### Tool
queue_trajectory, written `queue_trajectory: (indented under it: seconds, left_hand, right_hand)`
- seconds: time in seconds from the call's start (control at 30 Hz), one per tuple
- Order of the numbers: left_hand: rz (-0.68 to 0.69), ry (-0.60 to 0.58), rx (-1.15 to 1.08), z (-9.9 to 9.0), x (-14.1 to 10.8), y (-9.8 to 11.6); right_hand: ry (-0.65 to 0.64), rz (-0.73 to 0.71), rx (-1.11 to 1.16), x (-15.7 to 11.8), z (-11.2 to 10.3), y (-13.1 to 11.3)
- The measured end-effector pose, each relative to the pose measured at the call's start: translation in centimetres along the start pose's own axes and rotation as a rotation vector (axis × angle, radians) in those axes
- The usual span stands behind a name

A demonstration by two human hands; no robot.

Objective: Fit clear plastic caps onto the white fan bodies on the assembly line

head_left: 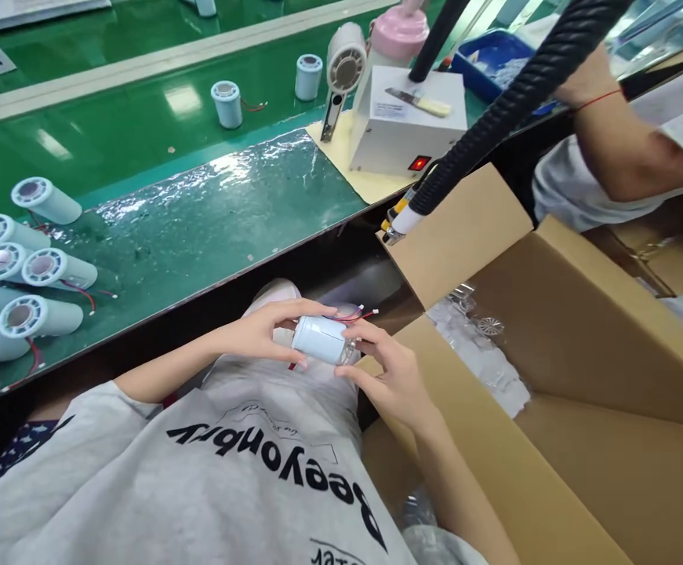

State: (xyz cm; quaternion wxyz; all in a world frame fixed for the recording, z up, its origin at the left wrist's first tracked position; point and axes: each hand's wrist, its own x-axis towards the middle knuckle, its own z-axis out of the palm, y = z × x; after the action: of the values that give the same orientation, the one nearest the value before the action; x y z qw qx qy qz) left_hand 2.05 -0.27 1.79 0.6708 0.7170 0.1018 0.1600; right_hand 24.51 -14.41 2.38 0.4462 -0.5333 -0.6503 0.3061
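Note:
A light blue cylindrical fan body (319, 339) lies sideways over my lap, between my two hands. My left hand (264, 328) grips its left end, thumb below and fingers above. At the other end, the fingertips and thumb of my right hand (393, 369) close around a clear part (348, 351) whose exact shape is hard to make out. Thin red and dark wires with small white plugs (360, 311) stick out above the cylinder.
Similar cylinders (41, 315) are grouped on the green bench (200, 227) at left. A white box-shaped device (408, 118) carries a knife (420, 102). A black hose (494, 118) hangs over an open carton (600, 337) holding clear parts (482, 353). Another person's arm (617, 133) is at right.

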Motion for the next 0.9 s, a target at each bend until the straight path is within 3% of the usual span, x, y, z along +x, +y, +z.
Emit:
queue_trajectory:
  seconds: [0.37,0.67,0.9]
  left_hand:
    - [0.085,0.021,0.092,0.4,-1.0,1.3]
    - [0.153,0.014,0.123,0.2,-1.6,0.9]
    - [0.101,0.012,0.113,0.2,-1.7,1.1]
  right_hand:
    - [0.032,0.259,0.26,-0.4,0.7,-2.7]
    - [-0.027,0.416,0.462,0.6,0.5,-3.3]
    - [-0.062,0.532,0.623,1.2,1.0,-3.0]
